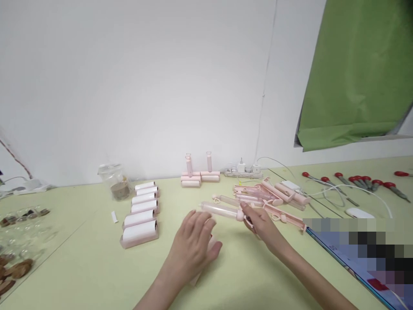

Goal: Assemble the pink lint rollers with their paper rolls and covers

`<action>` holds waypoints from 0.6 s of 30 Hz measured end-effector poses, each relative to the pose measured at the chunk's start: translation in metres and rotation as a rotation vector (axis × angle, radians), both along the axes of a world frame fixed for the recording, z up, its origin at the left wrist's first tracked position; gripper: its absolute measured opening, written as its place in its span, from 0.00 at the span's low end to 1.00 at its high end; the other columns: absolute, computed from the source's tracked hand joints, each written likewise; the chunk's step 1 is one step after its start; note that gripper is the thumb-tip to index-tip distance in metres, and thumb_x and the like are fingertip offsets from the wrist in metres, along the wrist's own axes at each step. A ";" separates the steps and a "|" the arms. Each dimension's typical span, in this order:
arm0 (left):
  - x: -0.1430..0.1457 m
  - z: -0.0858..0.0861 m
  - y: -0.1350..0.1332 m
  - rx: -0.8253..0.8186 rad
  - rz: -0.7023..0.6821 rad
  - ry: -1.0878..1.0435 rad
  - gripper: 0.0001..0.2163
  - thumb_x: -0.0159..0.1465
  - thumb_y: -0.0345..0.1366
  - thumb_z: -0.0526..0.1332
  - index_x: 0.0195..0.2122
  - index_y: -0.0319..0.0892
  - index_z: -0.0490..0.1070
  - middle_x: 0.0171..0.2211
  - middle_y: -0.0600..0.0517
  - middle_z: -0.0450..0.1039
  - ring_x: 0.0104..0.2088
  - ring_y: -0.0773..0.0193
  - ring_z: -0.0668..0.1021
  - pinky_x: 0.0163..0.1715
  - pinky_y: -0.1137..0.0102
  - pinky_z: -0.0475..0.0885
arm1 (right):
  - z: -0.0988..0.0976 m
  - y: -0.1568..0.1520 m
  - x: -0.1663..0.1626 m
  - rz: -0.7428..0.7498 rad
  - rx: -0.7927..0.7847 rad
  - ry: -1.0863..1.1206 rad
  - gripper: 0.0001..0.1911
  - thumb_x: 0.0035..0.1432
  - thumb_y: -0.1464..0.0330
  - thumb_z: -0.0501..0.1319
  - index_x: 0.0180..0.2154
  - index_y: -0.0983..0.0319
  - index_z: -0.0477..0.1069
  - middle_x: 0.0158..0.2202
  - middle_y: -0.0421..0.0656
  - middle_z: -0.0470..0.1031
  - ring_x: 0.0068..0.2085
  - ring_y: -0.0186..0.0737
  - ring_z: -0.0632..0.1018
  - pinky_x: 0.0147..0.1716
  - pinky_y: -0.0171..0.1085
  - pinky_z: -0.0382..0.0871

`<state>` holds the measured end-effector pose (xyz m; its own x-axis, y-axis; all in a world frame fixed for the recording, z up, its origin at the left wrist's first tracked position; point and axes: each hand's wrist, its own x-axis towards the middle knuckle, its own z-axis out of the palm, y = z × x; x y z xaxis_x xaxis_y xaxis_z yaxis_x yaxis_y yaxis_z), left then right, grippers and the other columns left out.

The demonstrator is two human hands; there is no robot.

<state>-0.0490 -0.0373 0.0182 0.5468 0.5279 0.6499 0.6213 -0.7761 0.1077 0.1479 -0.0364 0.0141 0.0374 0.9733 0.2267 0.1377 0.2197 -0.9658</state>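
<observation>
My right hand (263, 224) pinches the pink end of a clear tube-shaped lint roller cover (221, 210) and holds it level just above the table. My left hand (193, 245) hovers under the tube's free end with its fingers curled loosely. A pale pink piece (211, 246) shows beneath that hand; I cannot tell whether the hand grips it. A pile of pink roller handles and clear covers (271, 196) lies right behind my right hand.
A row of white paper rolls in pink trays (142, 211) stands to the left. Two upright assembled pink rollers (200, 174) and a power strip (243, 171) sit by the wall. Red-handled tools (355, 183) lie far right. A plastic cup (112, 181) stands at left.
</observation>
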 end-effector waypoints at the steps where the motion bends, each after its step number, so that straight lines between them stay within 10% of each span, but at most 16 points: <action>1: 0.006 0.002 -0.001 0.027 -0.026 0.014 0.17 0.53 0.33 0.57 0.45 0.42 0.64 0.45 0.44 0.67 0.47 0.51 0.67 0.45 0.61 0.57 | -0.002 -0.002 -0.005 0.039 -0.017 -0.034 0.27 0.51 0.50 0.50 0.12 0.60 0.51 0.11 0.33 0.47 0.15 0.28 0.51 0.17 0.33 0.42; 7: 0.022 -0.006 0.008 -0.024 0.172 0.188 0.07 0.52 0.31 0.55 0.19 0.42 0.67 0.14 0.50 0.69 0.16 0.64 0.68 0.18 0.71 0.52 | -0.009 -0.022 -0.026 0.265 0.023 -0.119 0.27 0.55 0.50 0.46 0.13 0.60 0.46 0.12 0.33 0.45 0.16 0.28 0.50 0.17 0.34 0.42; 18: 0.024 0.000 0.009 0.121 0.072 -0.012 0.13 0.54 0.32 0.53 0.12 0.41 0.59 0.09 0.54 0.63 0.11 0.72 0.62 0.16 0.75 0.46 | -0.012 -0.023 -0.029 0.237 0.019 0.098 0.27 0.53 0.52 0.50 0.12 0.61 0.47 0.12 0.33 0.44 0.16 0.27 0.48 0.17 0.34 0.40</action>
